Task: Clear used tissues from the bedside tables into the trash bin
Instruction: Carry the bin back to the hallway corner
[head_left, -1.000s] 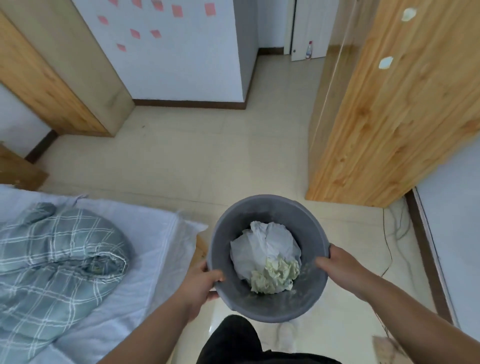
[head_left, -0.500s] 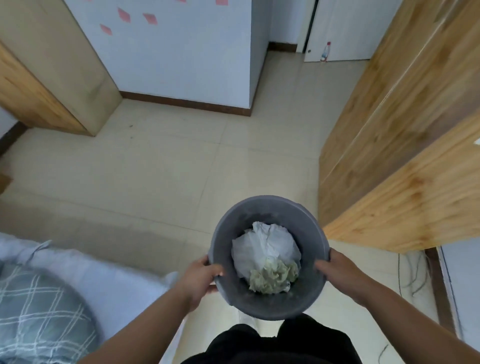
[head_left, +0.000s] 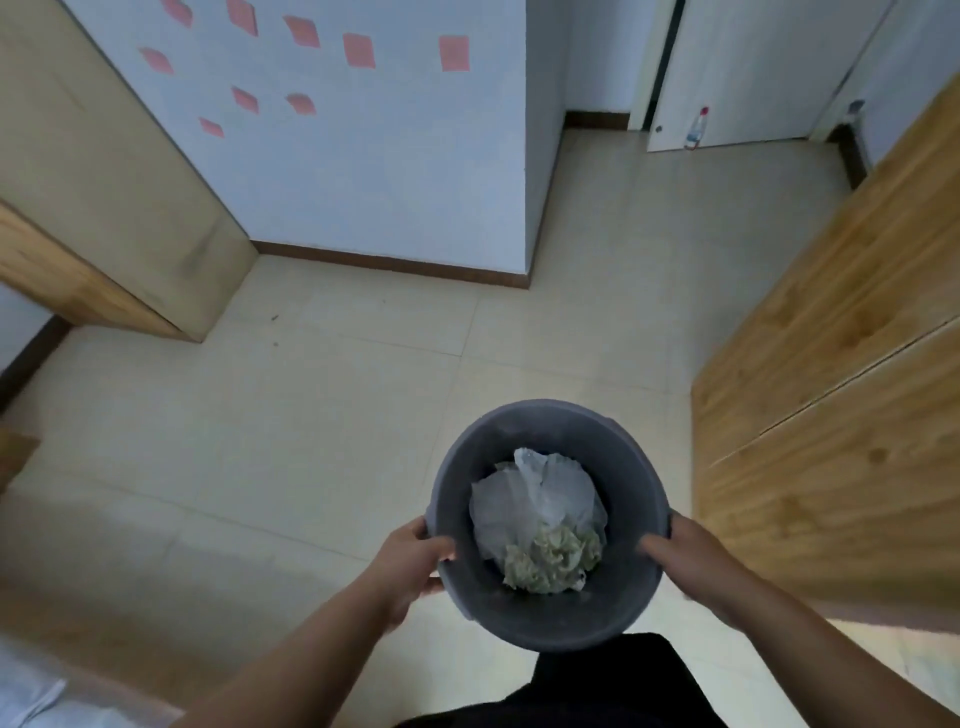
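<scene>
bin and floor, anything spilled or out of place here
Nothing spilled: the tissues sit inside the grey bin, held level by the left hand and right hand. One oddity: a plastic bottle stands on the floor by the far door.

The pale tiled floor (head_left: 322, 415) carries a plastic bottle (head_left: 696, 129) standing upright by the far white door (head_left: 753, 73).

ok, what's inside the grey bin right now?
Inside the grey trash bin, held by the left hand and right hand: crumpled white tissue on top, with a pale greenish wad at its near edge. Anything beneath them, and the bin's bottom, is covered.
</scene>
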